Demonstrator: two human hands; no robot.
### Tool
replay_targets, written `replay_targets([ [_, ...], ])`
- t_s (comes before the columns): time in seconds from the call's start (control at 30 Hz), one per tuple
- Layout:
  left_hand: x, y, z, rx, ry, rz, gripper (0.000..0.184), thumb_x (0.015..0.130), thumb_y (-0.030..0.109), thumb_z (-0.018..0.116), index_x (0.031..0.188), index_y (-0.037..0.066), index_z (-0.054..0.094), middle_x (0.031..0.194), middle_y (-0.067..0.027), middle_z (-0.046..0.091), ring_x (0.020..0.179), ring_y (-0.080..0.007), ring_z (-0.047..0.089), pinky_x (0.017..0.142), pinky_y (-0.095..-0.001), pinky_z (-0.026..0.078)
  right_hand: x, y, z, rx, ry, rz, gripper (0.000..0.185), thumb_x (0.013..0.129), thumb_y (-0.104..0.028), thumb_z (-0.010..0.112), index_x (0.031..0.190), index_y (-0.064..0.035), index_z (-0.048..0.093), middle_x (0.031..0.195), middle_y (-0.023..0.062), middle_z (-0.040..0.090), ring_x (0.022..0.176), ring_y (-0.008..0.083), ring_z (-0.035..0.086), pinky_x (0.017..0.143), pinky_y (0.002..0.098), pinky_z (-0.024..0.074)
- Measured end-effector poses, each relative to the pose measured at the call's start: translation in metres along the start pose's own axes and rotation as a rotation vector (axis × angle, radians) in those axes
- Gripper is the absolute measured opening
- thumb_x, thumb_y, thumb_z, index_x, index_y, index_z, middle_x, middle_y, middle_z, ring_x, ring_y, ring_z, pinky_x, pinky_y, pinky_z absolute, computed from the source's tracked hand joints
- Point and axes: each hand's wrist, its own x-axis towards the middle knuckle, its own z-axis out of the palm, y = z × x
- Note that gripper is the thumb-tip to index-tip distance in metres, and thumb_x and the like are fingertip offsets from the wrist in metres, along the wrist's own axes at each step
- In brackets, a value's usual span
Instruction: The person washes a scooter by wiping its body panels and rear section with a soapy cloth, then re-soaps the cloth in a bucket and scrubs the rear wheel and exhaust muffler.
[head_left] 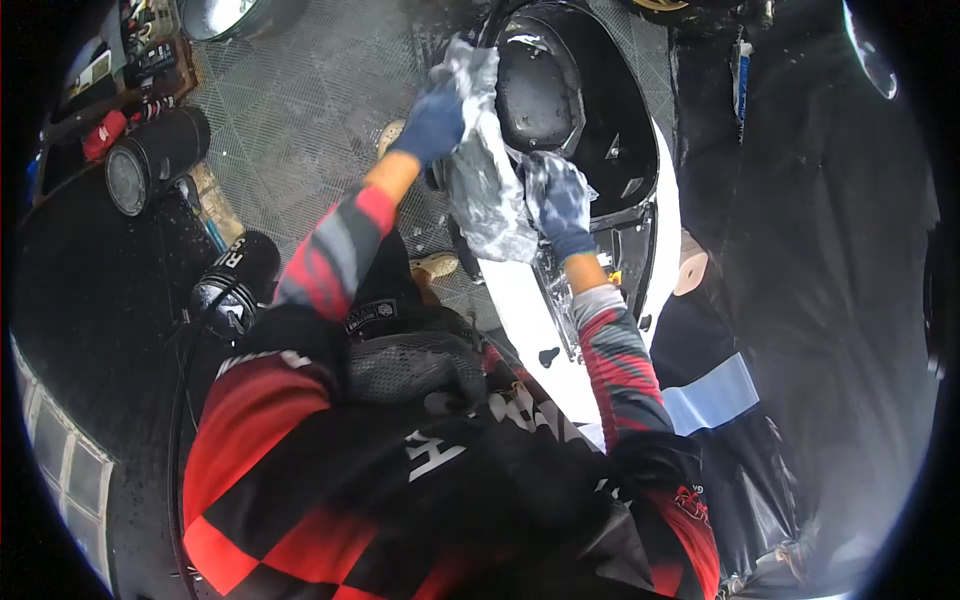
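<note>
A grey, foam-streaked wet cloth point(487, 195) drapes over the left side of a white scooter point(535, 315) with an open, black under-seat compartment point(625, 100). Near the cloth's upper end, my left hand point(433, 122) in a dark blue glove is closed on it. My right hand point(560, 200), gloved the same way and smeared with white foam, is at the cloth's right edge beside the compartment. Its fingers are curled, and what lies under them is partly hidden. Foam and water also mark the scooter's black inner panel point(630, 250).
A black cylinder point(165, 155) and a black bottle with white lettering point(240, 275) are at the left. A bucket point(215, 15) stands at the top on wet floor tiles point(300, 110). Black sheeting point(820, 250) covers the right side, near a paper roll point(690, 262).
</note>
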Motion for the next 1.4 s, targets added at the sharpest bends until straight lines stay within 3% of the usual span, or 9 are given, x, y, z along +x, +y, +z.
replay_targets([
  [0.2,0.02,-0.015,0.01,-0.181,-0.191,-0.098,0.018,0.075,0.014,0.059,0.088,0.004,0.066,0.109,-0.0169,0.064,0.095,-0.0373,0.062,0.091,-0.0515,0.043,0.001,-0.012,-0.007,-0.055,-0.119,0.178,0.033,0.093,-0.036,0.052,0.101,-0.0057,0.064,0.098,0.0162,0.067,0.093,0.0334,0.062,0.085,0.0446,0.0475],
  [0.3,0.01,-0.014,0.035,-0.164,0.063,-0.087,0.02,0.076,0.015,0.059,0.091,0.004,0.066,0.106,-0.017,0.064,0.087,-0.0374,0.063,0.093,-0.0499,0.043,0.002,-0.006,-0.011,-0.032,-0.062,0.083,0.028,0.09,-0.031,0.054,0.096,-0.006,0.064,0.093,0.0151,0.067,0.089,0.0335,0.062,0.082,0.0438,0.0486],
  [0.5,-0.049,0.036,-0.009,-0.02,-0.103,-0.092,0.051,0.079,0.016,0.057,0.128,0.0,0.054,0.132,-0.0266,0.05,0.129,-0.0343,0.045,0.099,-0.0534,0.039,0.003,-0.007,-0.008,0.058,0.036,0.028,0.02,0.088,-0.025,0.057,0.09,-0.0059,0.064,0.087,0.0144,0.067,0.082,0.034,0.063,0.076,0.0444,0.0502],
  [0.6,-0.018,0.012,0.004,0.102,0.163,-0.016,0.053,0.078,0.017,0.058,0.127,-0.003,0.053,0.131,-0.0269,0.05,0.122,-0.0358,0.051,0.097,-0.0521,0.041,0.002,-0.005,-0.006,-0.01,0.002,-0.017,0.022,0.088,-0.026,0.057,0.09,-0.0058,0.065,0.087,0.0146,0.067,0.082,0.0342,0.063,0.077,0.0443,0.0505],
  [0.67,0.016,-0.022,0.033,0.036,-0.154,-0.079,0.054,0.078,0.018,0.058,0.126,-0.005,0.052,0.132,-0.028,0.05,0.115,-0.037,0.055,0.094,-0.0521,0.042,0.007,-0.018,-0.022,0.049,-0.076,0.11,0.025,0.091,-0.026,0.056,0.09,-0.0029,0.065,0.091,0.0164,0.067,0.087,0.0346,0.063,0.08,0.0437,0.0495],
  [0.93,-0.093,0.06,-0.017,-0.076,-0.086,0.034,0.052,0.08,0.016,0.055,0.125,-0.009,0.05,0.132,-0.0287,0.048,0.122,-0.0393,0.048,0.108,-0.0517,0.029,0.0,-0.005,-0.009,0.072,-0.11,0.048,0.024,0.09,-0.027,0.054,0.095,-0.0059,0.065,0.097,0.0133,0.067,0.092,0.0325,0.063,0.084,0.0432,0.0493],
  [1.03,-0.108,0.089,0.016,-1.717,0.025,-0.576,0.059,0.084,0.018,0.051,0.134,-0.011,0.041,0.141,-0.0351,0.034,0.135,-0.0455,0.03,0.116,-0.0511,0.015,0.001,-0.009,-0.012,0.079,-0.116,0.079,0.024,0.09,-0.027,0.055,0.097,-0.0069,0.064,0.097,0.0129,0.067,0.092,0.0324,0.063,0.084,0.0423,0.0497],
  [1.1,-0.098,0.093,0.029,-0.472,0.148,-0.376,0.058,0.088,0.017,0.045,0.137,-0.012,0.035,0.141,-0.0355,0.033,0.136,-0.0487,0.026,0.116,-0.0528,0.014,0.002,-0.01,-0.013,0.076,-0.149,0.12,0.023,0.088,-0.028,0.057,0.098,-0.0084,0.064,0.096,0.0124,0.067,0.089,0.0322,0.064,0.084,0.0418,0.0503],
  [1.4,0.008,-0.035,0.101,-1.074,-0.186,-0.479,0.054,0.096,0.024,0.04,0.141,-0.003,0.031,0.143,-0.0223,0.038,0.13,-0.0366,0.038,0.107,-0.0418,0.032,0.005,-0.017,-0.02,0.007,-0.145,0.087,0.02,0.09,-0.024,0.058,0.094,-0.0059,0.066,0.096,0.0136,0.068,0.089,0.0314,0.064,0.08,0.041,0.0506],
])
